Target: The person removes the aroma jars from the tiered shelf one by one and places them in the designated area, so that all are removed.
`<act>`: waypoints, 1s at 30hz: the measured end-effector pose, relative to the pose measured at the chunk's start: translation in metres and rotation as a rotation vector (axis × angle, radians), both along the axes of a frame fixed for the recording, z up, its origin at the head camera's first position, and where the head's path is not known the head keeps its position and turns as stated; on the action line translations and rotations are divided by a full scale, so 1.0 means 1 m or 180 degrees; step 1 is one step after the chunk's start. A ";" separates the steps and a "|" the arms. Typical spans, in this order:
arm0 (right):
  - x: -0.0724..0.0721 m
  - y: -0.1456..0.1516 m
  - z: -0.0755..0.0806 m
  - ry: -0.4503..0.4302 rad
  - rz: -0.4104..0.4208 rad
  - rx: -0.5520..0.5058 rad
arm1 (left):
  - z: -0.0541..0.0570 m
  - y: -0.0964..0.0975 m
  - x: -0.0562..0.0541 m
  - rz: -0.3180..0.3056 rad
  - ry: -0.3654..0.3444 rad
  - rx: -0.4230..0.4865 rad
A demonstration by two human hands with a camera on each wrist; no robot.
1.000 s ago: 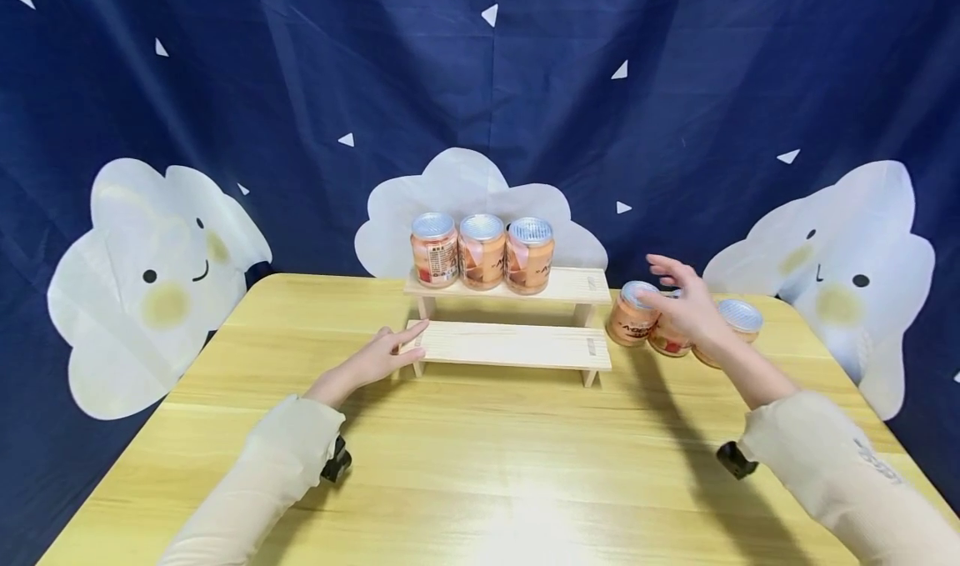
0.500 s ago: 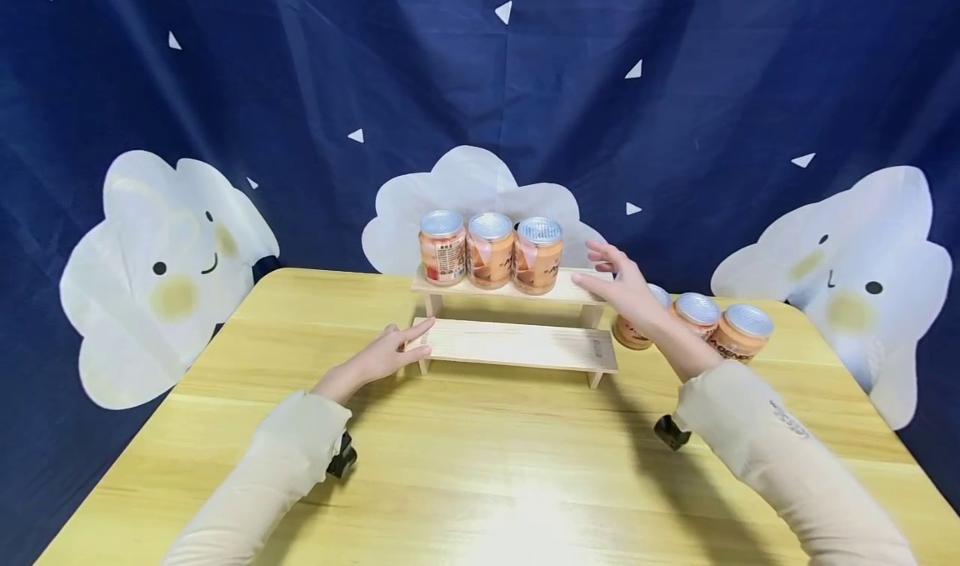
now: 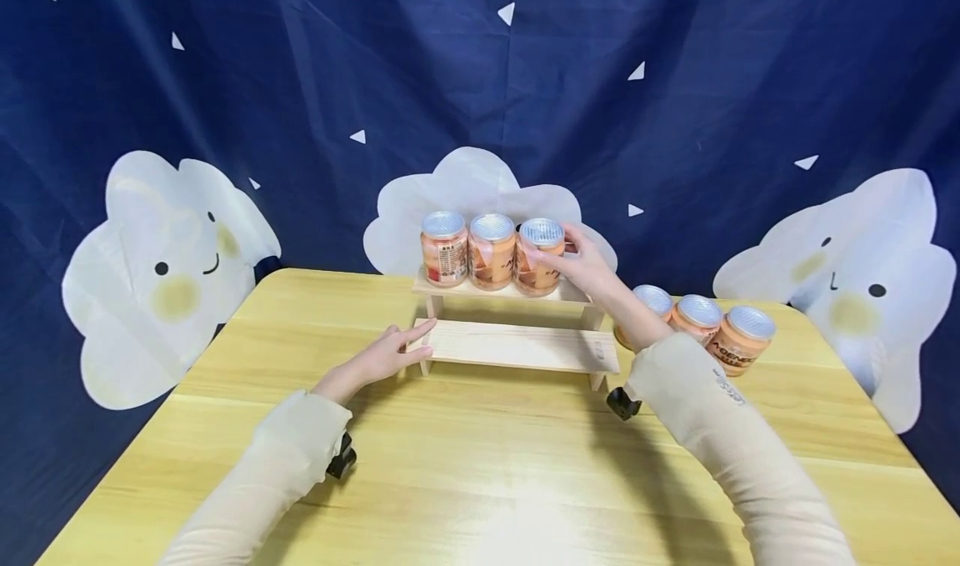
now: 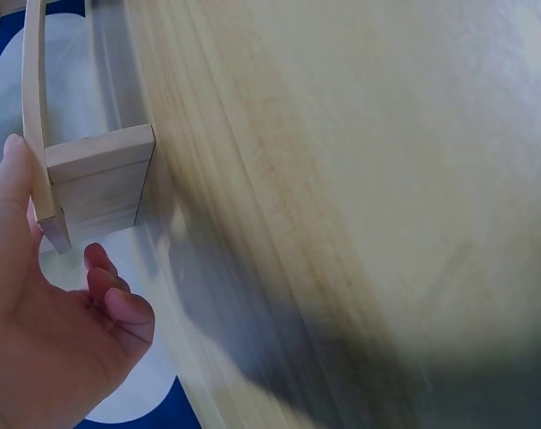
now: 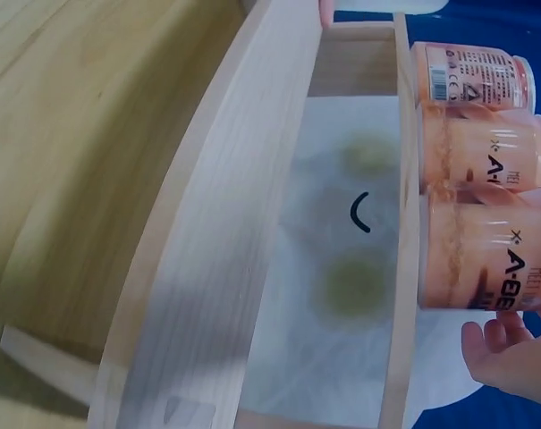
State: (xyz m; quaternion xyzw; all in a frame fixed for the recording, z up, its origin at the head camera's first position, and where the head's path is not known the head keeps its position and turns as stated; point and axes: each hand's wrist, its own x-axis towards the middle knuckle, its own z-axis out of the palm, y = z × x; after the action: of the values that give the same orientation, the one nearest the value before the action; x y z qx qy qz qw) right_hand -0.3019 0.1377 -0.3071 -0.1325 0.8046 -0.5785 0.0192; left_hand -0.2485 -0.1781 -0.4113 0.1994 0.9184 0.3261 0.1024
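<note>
A two-step wooden shelf (image 3: 517, 345) stands at the back of the table. Three clear orange cans with silver lids line its upper step: the left can (image 3: 445, 253), the middle can (image 3: 492, 253) and the right can (image 3: 537, 274). My right hand (image 3: 588, 270) grips the right can, thumb across its front and fingers behind it. In the right wrist view, that can (image 5: 476, 255) is upright on the step, beside the other two. My left hand (image 3: 378, 356) holds the left end of the lower step between thumb and index finger; its other fingers (image 4: 127, 308) curl below.
Three more such cans stand in a row on the table right of the shelf, among them a near can (image 3: 738, 349), partly behind my right forearm. A dark blue curtain (image 3: 420, 66) with white clouds hangs behind the table (image 3: 450, 449).
My right hand has moved left from above the cans on the table to the right can on the upper step and now grips it. The left hand stays at the shelf.
</note>
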 end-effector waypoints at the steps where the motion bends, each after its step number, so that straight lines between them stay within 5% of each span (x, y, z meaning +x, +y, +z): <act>1: -0.001 -0.002 0.000 -0.0001 -0.0019 -0.0025 | 0.000 0.000 0.000 0.0000 0.0002 0.0012; 16: 0.007 0.003 -0.005 0.0161 -0.0304 -0.0126 | -0.001 -0.002 0.001 -0.0015 0.0023 0.0082; 23: 0.023 0.025 -0.004 0.0075 -0.0415 0.0031 | -0.001 -0.002 -0.001 -0.0030 0.0003 0.0067; 30: 0.043 0.056 -0.005 0.0351 -0.0501 0.0161 | -0.001 -0.001 -0.002 -0.0065 0.0039 0.0054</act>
State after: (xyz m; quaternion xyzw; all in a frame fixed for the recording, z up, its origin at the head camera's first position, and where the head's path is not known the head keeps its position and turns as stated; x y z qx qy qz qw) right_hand -0.2590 0.1934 -0.3117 -0.1000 0.8267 -0.5496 -0.0673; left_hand -0.2506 -0.1791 -0.4127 0.2117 0.9141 0.3316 0.0983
